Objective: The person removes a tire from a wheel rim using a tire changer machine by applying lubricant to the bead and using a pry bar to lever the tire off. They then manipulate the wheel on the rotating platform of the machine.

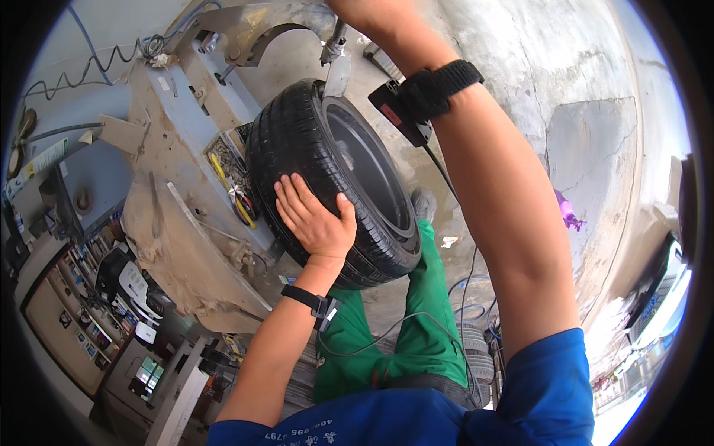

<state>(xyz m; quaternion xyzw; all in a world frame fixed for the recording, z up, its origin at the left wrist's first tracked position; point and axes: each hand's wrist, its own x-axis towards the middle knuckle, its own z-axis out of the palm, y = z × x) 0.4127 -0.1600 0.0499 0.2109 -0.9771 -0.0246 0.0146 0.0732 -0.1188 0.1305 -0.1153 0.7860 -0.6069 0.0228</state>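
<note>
A black car tire (286, 141) mounted on a dark wheel rim (361, 156) stands upright in front of me, leaning against the side of a dusty metal machine (152, 223). Pressed flat to the tread is my left hand (316, 219), fingers stretched out and thumb apart. At the top edge, my right hand (368, 11) is mostly cut off by the picture's border, so its fingers do not show. Close below it, a metal bar with a flat blade (338, 73) reaches the tire's upper sidewall. A curved metal arm (279, 41) lies behind the bar.
Yellow-handled pliers (222, 169) and small metal pieces sit in a tray on the machine. Several tires (476, 349) are stacked behind my green-trousered legs. A thin cable (416, 316) crosses my legs. Coiled hose (152, 48) hangs at the upper left. A purple object (568, 210) lies to the right.
</note>
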